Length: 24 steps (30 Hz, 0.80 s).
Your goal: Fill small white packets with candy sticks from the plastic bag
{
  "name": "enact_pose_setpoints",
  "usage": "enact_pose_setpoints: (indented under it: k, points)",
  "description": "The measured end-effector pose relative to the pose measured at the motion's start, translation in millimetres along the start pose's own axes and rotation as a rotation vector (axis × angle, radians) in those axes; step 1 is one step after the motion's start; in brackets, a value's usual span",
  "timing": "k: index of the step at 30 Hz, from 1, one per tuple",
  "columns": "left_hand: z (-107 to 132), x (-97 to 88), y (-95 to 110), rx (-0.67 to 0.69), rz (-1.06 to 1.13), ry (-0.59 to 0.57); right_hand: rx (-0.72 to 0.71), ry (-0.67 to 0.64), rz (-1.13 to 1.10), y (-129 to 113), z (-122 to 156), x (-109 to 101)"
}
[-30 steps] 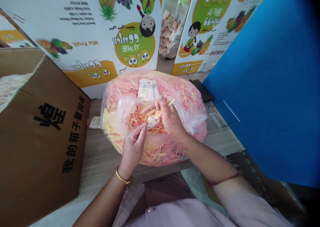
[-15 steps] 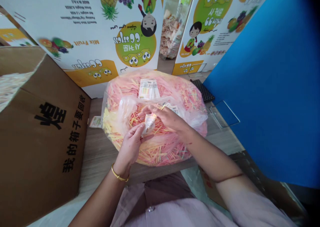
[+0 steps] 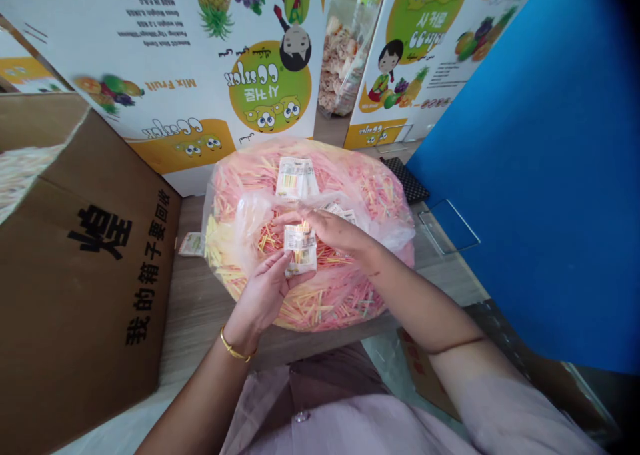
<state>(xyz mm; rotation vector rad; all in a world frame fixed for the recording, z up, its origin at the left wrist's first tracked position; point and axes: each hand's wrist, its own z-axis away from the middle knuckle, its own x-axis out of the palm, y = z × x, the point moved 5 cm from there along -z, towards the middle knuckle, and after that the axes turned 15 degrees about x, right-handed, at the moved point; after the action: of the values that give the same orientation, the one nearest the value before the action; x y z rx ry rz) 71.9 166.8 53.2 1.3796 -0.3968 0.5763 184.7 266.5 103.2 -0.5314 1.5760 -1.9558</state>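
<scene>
A big clear plastic bag (image 3: 380,195) full of thin pink and yellow sticks lies on the wooden table (image 3: 195,315) in front of me. Over its open mouth my left hand (image 3: 263,295) holds a small clear printed packet (image 3: 300,247) from below, thumb and fingers closed on its lower edge. My right hand (image 3: 335,231) pinches the packet's top, with a few yellow sticks at its fingertips. Another filled packet (image 3: 296,177) rests on top of the bag, and one more (image 3: 343,213) shows just behind my right hand.
A brown cardboard box (image 3: 75,255) with black characters stands at the left. White fruit-printed cartons (image 3: 200,75) rise behind the bag. A blue panel (image 3: 540,175) walls the right side. A small flat packet (image 3: 191,244) lies on the table left of the bag.
My right hand lowered its bunch of yellow sticks to the packet. My left hand turned the packet upright and face-on, and both hands shifted slightly up over the bag.
</scene>
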Motion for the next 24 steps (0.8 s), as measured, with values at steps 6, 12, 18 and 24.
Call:
enact_pose_setpoints:
  k: [6, 12, 18, 24]
  points:
    - [2, 1.1, 0, 0.035, 0.024, 0.034, -0.01, 0.011, -0.092, 5, -5, -10]
    - [2, 2.5, 0, 0.021, -0.029, -0.033, 0.016, -0.048, 0.153, 3, -2, -3]
    - [3, 2.1, 2, 0.026, -0.017, -0.028, -0.019, -0.024, 0.206, 1, 1, -8]
    - [4, -4.9, -1, 0.012, -0.007, 0.034, -0.058, 0.274, 0.176, -9, 8, -28]
